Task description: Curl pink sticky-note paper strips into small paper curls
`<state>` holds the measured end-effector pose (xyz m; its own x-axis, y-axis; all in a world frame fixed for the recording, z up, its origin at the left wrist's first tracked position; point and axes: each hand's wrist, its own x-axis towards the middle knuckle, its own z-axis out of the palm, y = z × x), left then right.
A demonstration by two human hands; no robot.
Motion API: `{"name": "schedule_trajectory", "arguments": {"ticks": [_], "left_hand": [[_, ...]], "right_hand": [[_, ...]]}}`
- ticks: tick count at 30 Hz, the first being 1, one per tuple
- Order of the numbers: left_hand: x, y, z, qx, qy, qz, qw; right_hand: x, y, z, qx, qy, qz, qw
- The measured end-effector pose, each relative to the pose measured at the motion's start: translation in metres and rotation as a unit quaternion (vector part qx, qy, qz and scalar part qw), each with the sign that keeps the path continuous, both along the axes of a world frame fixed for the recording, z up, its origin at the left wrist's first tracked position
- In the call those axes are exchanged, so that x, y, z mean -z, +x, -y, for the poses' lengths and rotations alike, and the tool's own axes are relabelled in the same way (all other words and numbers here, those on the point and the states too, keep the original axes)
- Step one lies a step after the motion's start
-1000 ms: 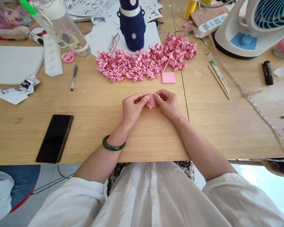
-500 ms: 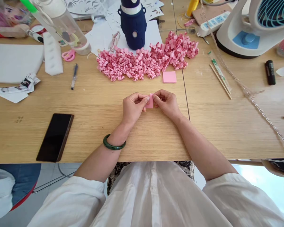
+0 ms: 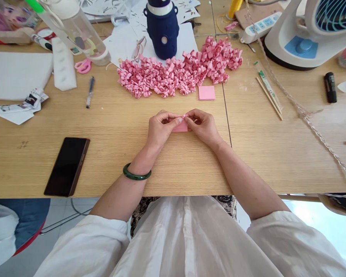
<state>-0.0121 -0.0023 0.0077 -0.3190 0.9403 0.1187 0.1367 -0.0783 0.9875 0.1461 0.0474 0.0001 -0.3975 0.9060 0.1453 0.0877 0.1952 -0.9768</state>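
Note:
A small piece of pink paper (image 3: 181, 127) is pinched between my two hands above the table's middle. My left hand (image 3: 160, 127) grips it from the left, thumb and fingertips at its upper edge. From the right, my right hand (image 3: 202, 125) pinches the same edge, its fingertips almost meeting the left ones. The top of the paper looks curled or rolled, though fingers partly cover it. Just beyond my hands lies a stack of pink paper squares (image 3: 207, 93). Behind that stretches a long heap of curled pink paper pieces (image 3: 167, 79).
A dark blue bottle (image 3: 162, 34) stands behind the heap. Left are a phone (image 3: 67, 166), a pen (image 3: 90, 92), pink scissors (image 3: 83, 66) and a clear bottle (image 3: 86, 36). Right are wooden sticks (image 3: 268, 98), a braided cord (image 3: 308, 119), a black marker (image 3: 330, 87) and a fan (image 3: 294, 34).
More of the pink paper shows to the left, below my left thumb. My left hand has shifted slightly left; my right hand stays nearly in place.

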Motion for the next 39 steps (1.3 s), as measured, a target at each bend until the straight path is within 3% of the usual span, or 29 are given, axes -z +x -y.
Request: {"name": "schedule_trajectory", "arguments": {"ticks": [6, 12, 17, 24, 39], "left_hand": [[-0.005, 0.0034, 0.0007, 0.0, -0.031, 0.028, 0.999], [-0.003, 0.0044, 0.0006, -0.012, -0.023, 0.008, 1.0], [0.0001, 0.0024, 0.0007, -0.015, 0.016, -0.033, 0.999], [-0.0033, 0.0044, -0.0006, -0.024, -0.024, 0.002, 0.999], [-0.003, 0.0013, -0.0024, 0.005, 0.008, 0.021, 1.0]], "right_hand": [[-0.0017, -0.0012, 0.0007, 0.003, 0.005, 0.013, 1.0], [-0.0045, -0.0045, 0.0058, 0.048, 0.068, 0.066, 0.994], [-0.0049, -0.0028, 0.006, 0.02, 0.073, 0.071, 0.995], [-0.0014, -0.0001, 0.0044, -0.004, 0.08, 0.102, 0.992], [-0.0097, 0.0015, 0.0064, -0.021, 0.04, 0.023, 0.999]]}}
